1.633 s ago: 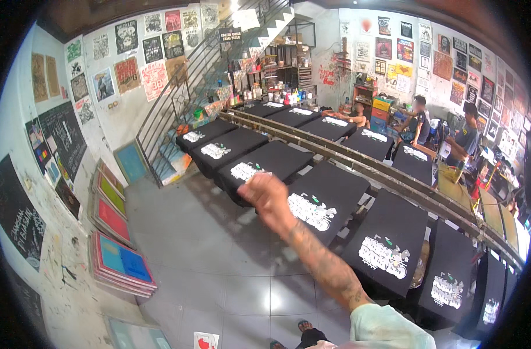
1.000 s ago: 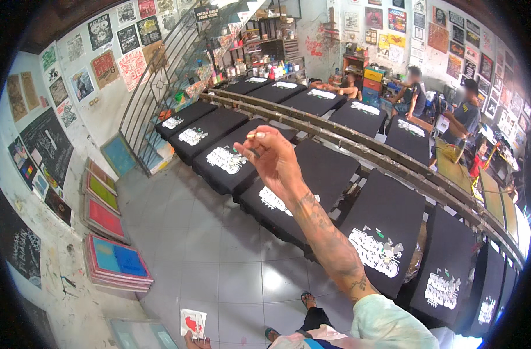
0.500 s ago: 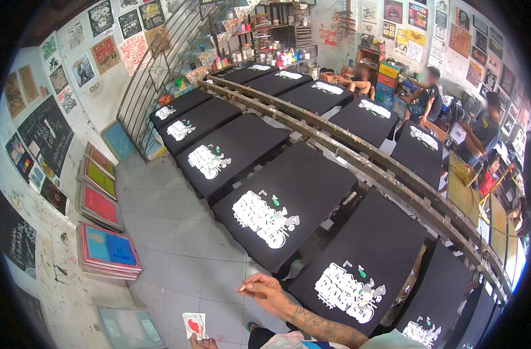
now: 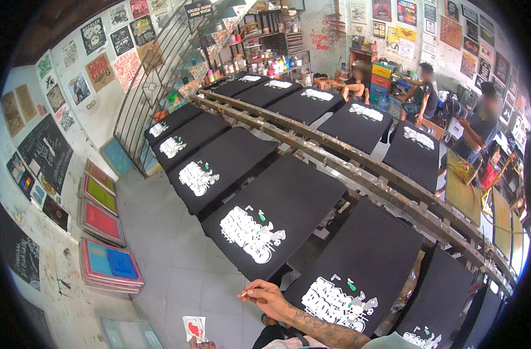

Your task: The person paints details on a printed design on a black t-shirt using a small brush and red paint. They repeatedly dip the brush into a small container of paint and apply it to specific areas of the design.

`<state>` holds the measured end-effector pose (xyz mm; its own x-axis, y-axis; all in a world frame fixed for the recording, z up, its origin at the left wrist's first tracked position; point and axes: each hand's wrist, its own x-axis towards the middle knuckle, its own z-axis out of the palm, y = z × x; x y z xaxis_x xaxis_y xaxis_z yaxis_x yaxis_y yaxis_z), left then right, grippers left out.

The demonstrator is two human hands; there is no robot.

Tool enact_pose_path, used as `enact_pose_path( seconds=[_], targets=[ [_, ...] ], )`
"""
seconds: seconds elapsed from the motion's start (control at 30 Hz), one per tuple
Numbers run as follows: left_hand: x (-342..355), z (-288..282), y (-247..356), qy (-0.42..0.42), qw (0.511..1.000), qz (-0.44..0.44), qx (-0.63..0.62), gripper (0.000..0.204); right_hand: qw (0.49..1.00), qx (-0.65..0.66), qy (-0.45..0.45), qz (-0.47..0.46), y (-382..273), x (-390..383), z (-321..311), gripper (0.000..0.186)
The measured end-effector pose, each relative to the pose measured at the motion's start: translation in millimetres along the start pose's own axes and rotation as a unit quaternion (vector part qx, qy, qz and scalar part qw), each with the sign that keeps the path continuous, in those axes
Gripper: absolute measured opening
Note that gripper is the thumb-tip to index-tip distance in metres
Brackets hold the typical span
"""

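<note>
My right hand (image 4: 266,299), its tattooed forearm coming in from the lower right, is closed in a pinch on a short, thin, cigarette-like stick (image 4: 243,295). Low in the picture, my left hand (image 4: 202,345) grips a small white packet (image 4: 194,328) with a red shape on it; most of that hand is cut off by the lower edge. Beyond my right hand lies a black shirt (image 4: 303,195) with a white and green print (image 4: 251,234), spread flat on a board. Another printed black shirt (image 4: 370,244) is partly behind my right forearm. Neither hand appears to touch the shirts.
Several more black printed shirts lie in two rows along a long rail (image 4: 335,150). Framed screens (image 4: 109,263) lean by the left wall. A metal stair railing (image 4: 152,96) and paint shelves (image 4: 271,64) stand at the back. Three people, one a seated person (image 4: 423,96), are at the far right.
The view has tilted slightly, so the shirts sit a little lower and further left. Both hands keep their hold on the stick and the packet.
</note>
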<state>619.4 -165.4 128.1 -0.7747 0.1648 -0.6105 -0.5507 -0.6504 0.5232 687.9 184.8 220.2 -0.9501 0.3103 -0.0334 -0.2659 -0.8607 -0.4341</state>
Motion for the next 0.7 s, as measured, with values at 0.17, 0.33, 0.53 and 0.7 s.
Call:
enact_pose_path(
  seconds=[0.17,0.33,0.53,0.7],
  targets=[
    [10,17,4,-0.018,0.999,0.007,0.042,0.027,0.999,-0.008,-0.013,-0.034,-11,6,6,0.010],
    [-15,75,18,0.007,0.998,0.035,0.050,0.038,0.999,-0.018,-0.009,-0.041,-20,16,12,0.010],
    [39,38,59,0.032,0.984,0.078,0.160,0.045,0.991,-0.116,-0.055,-0.038,-55,68,66,0.012],
    [34,22,83,0.021,0.987,0.096,0.125,0.041,0.964,-0.196,-0.174,-0.038,-23,158,151,0.015]
  ],
)
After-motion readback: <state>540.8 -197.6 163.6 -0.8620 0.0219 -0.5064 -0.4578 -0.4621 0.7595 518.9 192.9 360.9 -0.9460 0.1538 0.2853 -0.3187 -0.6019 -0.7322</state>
